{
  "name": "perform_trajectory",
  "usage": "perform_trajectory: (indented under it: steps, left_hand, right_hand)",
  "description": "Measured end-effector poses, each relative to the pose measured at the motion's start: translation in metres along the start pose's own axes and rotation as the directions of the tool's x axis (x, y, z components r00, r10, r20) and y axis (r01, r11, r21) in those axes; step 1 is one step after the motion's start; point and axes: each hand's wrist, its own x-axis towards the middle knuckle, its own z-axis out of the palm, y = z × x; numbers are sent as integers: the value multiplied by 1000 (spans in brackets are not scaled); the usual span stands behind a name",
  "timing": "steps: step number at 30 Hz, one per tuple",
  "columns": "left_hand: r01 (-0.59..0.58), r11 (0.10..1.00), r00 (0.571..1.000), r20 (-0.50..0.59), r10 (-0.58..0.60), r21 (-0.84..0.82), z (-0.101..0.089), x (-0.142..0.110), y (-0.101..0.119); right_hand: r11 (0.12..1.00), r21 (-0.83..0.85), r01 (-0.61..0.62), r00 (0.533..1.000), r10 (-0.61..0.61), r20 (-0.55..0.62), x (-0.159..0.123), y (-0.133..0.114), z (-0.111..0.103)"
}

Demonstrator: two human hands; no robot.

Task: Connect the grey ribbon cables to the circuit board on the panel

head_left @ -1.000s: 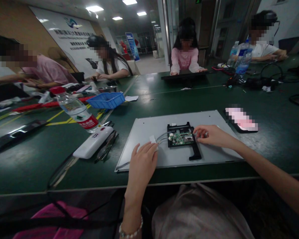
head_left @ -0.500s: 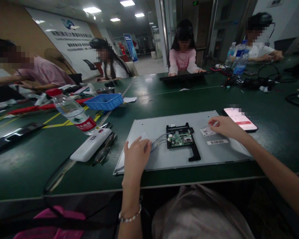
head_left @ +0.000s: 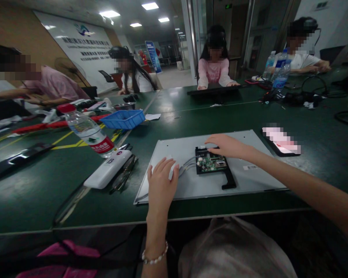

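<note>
A flat light-grey panel (head_left: 181, 189) lies on the green table with a black bracket (head_left: 229, 179) on it. Inside the bracket sits a green circuit board (head_left: 210, 164), and thin grey cables (head_left: 187, 165) run from its left side. My left hand (head_left: 163, 179) is open over the panel's left end, fingers apart, left of the cables. My right hand (head_left: 227, 144) reaches over the bracket's upper edge with thumb and fingers apart; nothing shows between them. Contact with the bracket cannot be made out. A barcode label (head_left: 250, 167) is on the panel, under my right forearm.
Left of the panel are a white power bank (head_left: 107, 170), glasses (head_left: 124, 174) and a water bottle (head_left: 89, 133). Behind them stands a blue tray (head_left: 123, 119). A phone (head_left: 280, 141) lies to the right. Several people sit around the table, one behind a dark panel (head_left: 217, 90).
My right hand has moved left from the labels at the panel's right side to the bracket's upper edge. The fingers of my left hand have spread a little.
</note>
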Motion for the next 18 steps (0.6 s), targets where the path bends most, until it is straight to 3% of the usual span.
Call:
perform_trajectory:
  steps: [4,8,15,18]
  left_hand:
    - [-1,999,1000,16,1,-36,-1,-1,-3]
    - [-5,998,1000,17,6,-60,-2,-1,-5]
    - [-10,998,1000,-5,10,-62,-1,-1,-5]
    - [-18,998,1000,6,19,-56,2,-1,-6]
  right_hand:
    - [1000,-21,-10,999,10,32,26,-4,19]
    - [998,-22,-56,998,57,6,29,-1,20]
    - [977,-139,-163,979,142,-145,-14,28,-16]
    - [960,-173,-219,968,192,-159,-40,45,-20]
